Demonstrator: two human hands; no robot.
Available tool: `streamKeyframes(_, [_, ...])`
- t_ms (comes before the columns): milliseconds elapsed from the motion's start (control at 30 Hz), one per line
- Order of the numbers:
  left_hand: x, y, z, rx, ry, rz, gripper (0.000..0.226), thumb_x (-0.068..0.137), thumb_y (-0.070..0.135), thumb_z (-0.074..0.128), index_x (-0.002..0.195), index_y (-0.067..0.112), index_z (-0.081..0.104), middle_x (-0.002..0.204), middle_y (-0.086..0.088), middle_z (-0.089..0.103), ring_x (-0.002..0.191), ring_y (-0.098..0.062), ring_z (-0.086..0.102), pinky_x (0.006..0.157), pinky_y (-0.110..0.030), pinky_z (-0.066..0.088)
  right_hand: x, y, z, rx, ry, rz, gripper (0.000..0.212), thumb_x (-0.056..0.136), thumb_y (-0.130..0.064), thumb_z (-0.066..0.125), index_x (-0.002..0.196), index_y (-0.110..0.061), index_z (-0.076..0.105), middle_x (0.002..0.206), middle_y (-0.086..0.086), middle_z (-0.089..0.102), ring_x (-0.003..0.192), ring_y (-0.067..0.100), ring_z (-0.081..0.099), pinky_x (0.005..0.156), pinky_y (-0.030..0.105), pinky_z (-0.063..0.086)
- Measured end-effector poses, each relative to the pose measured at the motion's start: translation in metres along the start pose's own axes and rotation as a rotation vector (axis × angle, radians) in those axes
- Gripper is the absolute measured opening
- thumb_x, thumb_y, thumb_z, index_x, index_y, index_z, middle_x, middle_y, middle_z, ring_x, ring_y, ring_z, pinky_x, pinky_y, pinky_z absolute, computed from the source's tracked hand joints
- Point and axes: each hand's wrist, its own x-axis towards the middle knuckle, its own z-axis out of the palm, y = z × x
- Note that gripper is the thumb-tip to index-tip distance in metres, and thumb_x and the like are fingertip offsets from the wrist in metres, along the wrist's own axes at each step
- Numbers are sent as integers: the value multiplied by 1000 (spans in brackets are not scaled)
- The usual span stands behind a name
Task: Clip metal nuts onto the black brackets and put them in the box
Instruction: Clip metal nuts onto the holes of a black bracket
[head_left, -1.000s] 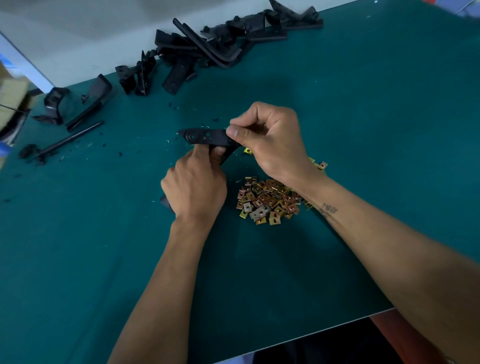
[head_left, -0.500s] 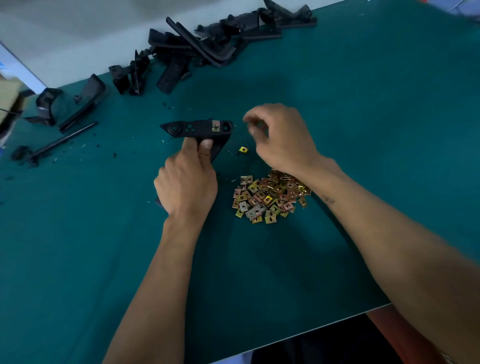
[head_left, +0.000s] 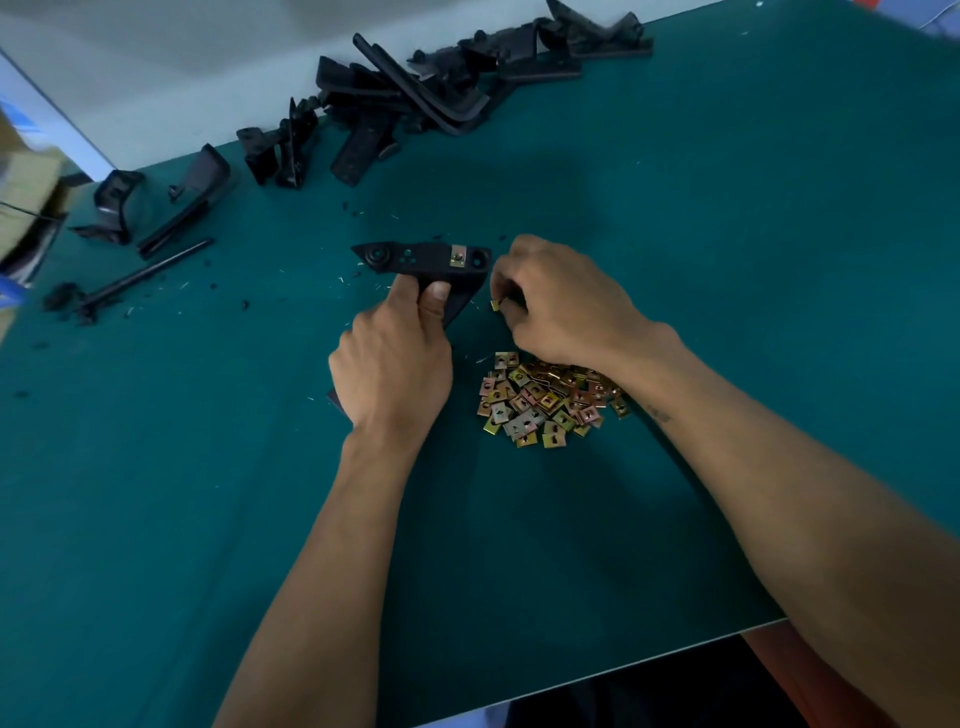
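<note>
Left hand (head_left: 392, 371), mid-frame: curled round black bracket (head_left: 423, 260) bearing one clipped nut (head_left: 458, 256). Right hand (head_left: 563, 304), beside it: fingertips pinching loose nut (head_left: 496, 305) above nut pile (head_left: 548, 397).

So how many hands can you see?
2. The left hand grips the black bracket mid-table; the right hand is beside it, pinching a single metal nut just beyond the nut pile.

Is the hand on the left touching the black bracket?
Touching. The head view shows the left hand gripping the black bracket, thumb and fingers wrapped round its lower arm, holding it up off the green table.
</note>
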Motion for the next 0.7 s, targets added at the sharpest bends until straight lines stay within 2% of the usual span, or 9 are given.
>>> streamKeyframes(133, [0,-1,1,8,-5,-1,42,106,53,31,95,19,53,83,-14,66,71,-43,55,58,-40,31,-1,-1,-1,145,25,-19,14,87,-8,69,96,-13,78,98,2,73,88,19,66,73,36,55])
streamKeyframes(233, [0,-1,2,5,-11,-4,41,106,53,32,94,20,53,83,-14,66,69,-41,52,59,-40,31,-2,-4,-8,332,103,3,12,88,-7,72,97,-11,78,86,1,72,73,12,63,65,28,50])
streamKeyframes(300, [0,-1,2,20,-21,8,39,105,53,33,98,21,54,86,-15,67,75,-45,57,59,-40,33,0,-3,-14,436,168,24,17,91,-5,67,104,-11,76,88,-1,72,75,11,63,67,24,49])
streamKeyframes(367, [0,-1,2,27,-23,21,38,106,52,34,99,21,55,86,-15,67,77,-46,58,59,-41,33,1,1,-20,528,185,81,19,96,-3,62,104,-13,76,85,-3,71,73,12,63,70,26,52])
streamKeyframes(467, [-1,-1,2,36,-17,29,37,106,49,35,97,19,55,83,-14,66,74,-45,57,59,-40,32,2,2,-22,726,205,163,15,95,1,64,98,-8,75,84,10,73,74,24,69,72,32,60])
streamKeyframes(533, [-2,-1,2,44,-15,53,35,105,47,38,98,18,56,82,-15,66,72,-45,57,58,-39,32,3,-3,-21,850,262,186,11,92,2,68,96,-6,75,87,14,75,78,21,72,74,31,61])
streamKeyframes(633, [-2,1,1,57,-8,120,31,104,42,44,95,16,58,80,-15,67,68,-45,58,58,-38,30,3,-12,-17,965,371,190,10,89,1,71,95,-7,75,85,7,77,80,19,74,77,32,60])
streamKeyframes(700, [-3,2,0,69,-2,173,28,103,41,47,95,16,59,79,-14,67,67,-45,59,57,-37,29,1,-22,-11,940,420,141,9,89,-2,72,95,-7,76,84,3,77,79,14,71,75,29,58])
